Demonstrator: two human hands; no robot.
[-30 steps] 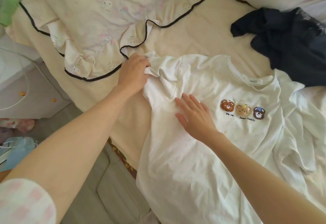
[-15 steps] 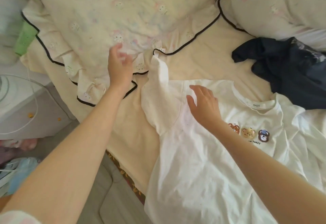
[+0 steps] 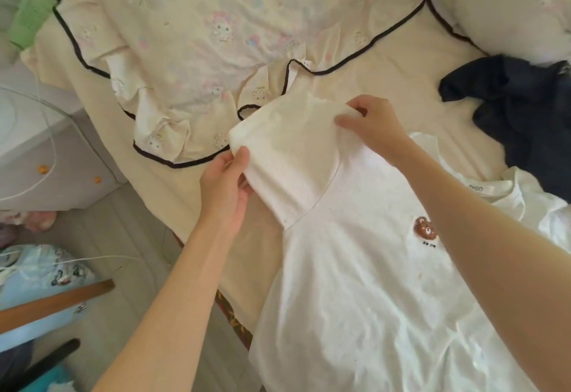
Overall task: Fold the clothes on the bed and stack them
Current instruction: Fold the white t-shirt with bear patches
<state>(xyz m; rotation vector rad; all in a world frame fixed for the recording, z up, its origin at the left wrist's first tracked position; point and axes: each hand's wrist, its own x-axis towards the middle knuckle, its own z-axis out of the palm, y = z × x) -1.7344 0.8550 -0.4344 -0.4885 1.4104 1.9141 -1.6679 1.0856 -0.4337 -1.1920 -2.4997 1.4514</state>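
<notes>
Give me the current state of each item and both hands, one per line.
white T-shirt: spread face up on the bed, unfolded, one sleeve lifted.
sleeve: held up off the bed between both hands.
left hand: pinches the sleeve's near corner.
right hand: grips the sleeve's far edge.
dark garment: crumpled, unfolded, beside the shirt's collar.
pillow: lying flat at the head of the bed.

A home bedroom is showing here: a bed (image 3: pixel 386 82) is lying under a cream sheet, with a frilled cartoon-print pillow (image 3: pixel 200 20) sitting at its head. Clothes (image 3: pixel 525 107) are lying loose on it, and a white drawer unit (image 3: pixel 46 169) is standing beside it.
</notes>
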